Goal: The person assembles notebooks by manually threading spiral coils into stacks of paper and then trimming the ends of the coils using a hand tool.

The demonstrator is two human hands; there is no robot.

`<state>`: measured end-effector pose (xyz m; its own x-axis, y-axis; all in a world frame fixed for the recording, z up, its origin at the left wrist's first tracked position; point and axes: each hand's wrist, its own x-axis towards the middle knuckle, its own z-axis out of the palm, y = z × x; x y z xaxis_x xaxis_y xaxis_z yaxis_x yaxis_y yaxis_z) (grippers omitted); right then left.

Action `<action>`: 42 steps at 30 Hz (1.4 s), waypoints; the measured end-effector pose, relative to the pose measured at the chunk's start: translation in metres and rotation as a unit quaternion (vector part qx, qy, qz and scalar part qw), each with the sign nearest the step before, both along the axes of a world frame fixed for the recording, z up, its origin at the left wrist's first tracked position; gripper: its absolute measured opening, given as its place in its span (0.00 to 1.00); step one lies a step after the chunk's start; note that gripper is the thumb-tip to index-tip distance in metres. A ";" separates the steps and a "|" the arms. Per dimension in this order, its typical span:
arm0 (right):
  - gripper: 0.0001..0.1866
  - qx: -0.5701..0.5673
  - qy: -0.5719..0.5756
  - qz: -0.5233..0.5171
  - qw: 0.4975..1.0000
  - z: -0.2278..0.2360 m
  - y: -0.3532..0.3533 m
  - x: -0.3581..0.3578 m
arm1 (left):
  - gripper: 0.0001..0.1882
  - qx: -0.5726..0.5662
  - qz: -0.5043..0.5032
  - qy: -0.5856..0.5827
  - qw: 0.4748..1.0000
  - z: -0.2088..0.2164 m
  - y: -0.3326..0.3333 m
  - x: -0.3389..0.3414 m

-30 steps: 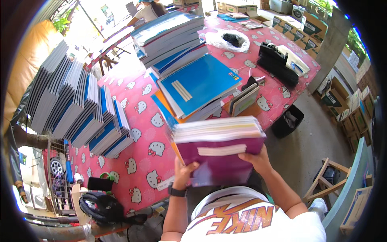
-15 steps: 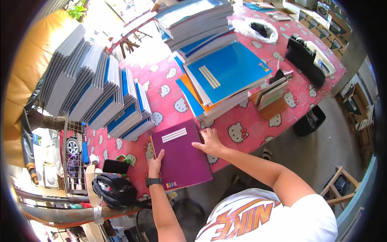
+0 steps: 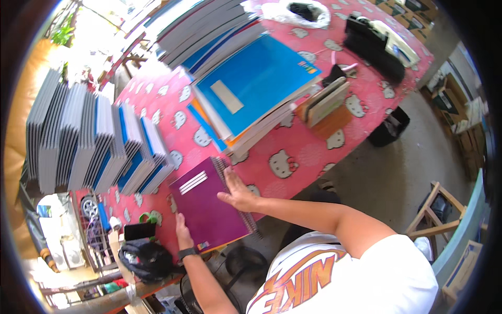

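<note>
A purple spiral notebook (image 3: pixel 206 209) lies on top of a small pile at the near edge of the table, its coil binding on the right side. My left hand (image 3: pixel 184 235) rests against the pile's left edge, fingers stretched out. On the other side my right hand (image 3: pixel 239 193) lies over the binding, its fingers straight and the thumb spread onto the purple cover. Neither hand is closed round the notebook. Beyond it stands a tall pile of notebooks topped by a blue notebook (image 3: pixel 261 83). To the left, several white-edged spiral notebooks (image 3: pixel 97 141) are stacked in leaning, staggered bundles.
The table has a pink cartoon-patterned cover (image 3: pixel 308 152). On it are a wooden holder (image 3: pixel 329 115), a black pouch (image 3: pixel 374 52), a white plastic bag (image 3: pixel 298 13) and a phone (image 3: pixel 139 231). A black bag (image 3: pixel 145 260) sits at the left corner; a black bin (image 3: pixel 389 126) stands below.
The view has swung, so the table's things sit further left. The purple notebook's binding edge is now tilted into sight, and my right hand has moved onto that edge and cover.
</note>
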<state>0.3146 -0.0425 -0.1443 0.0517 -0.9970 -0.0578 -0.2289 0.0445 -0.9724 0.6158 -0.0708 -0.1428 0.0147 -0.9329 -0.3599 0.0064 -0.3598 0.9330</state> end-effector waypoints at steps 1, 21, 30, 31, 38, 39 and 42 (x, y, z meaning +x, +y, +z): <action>0.44 -0.023 0.058 0.082 0.995 0.023 0.009 -0.011 | 0.27 -0.011 0.025 -0.019 0.999 -0.006 0.007 0.021; 0.09 -0.161 0.588 -0.125 0.783 0.011 -0.091 -0.519 | 0.25 -0.083 0.415 -0.333 0.842 -0.018 0.157 -0.132; 0.28 -0.038 0.583 -0.030 0.811 0.019 -0.095 -0.527 | 0.43 -0.065 0.424 -0.371 0.823 -0.007 0.141 -0.105; 0.25 -0.019 0.608 -0.053 0.792 0.020 -0.094 -0.539 | 0.43 -0.034 0.430 -0.424 0.796 0.003 0.142 -0.116; 0.33 -0.067 -0.027 -0.381 0.922 0.075 -0.041 -0.533 | 0.31 0.109 0.099 -0.571 0.807 0.066 0.160 -0.240; 0.34 -0.065 -0.172 -0.233 0.955 0.097 -0.025 -0.498 | 0.29 0.115 0.068 -0.647 0.751 0.070 0.153 -0.247; 0.31 -0.026 -0.342 0.073 0.937 0.117 0.003 -0.378 | 0.25 0.119 0.057 -0.611 0.780 0.076 0.149 -0.244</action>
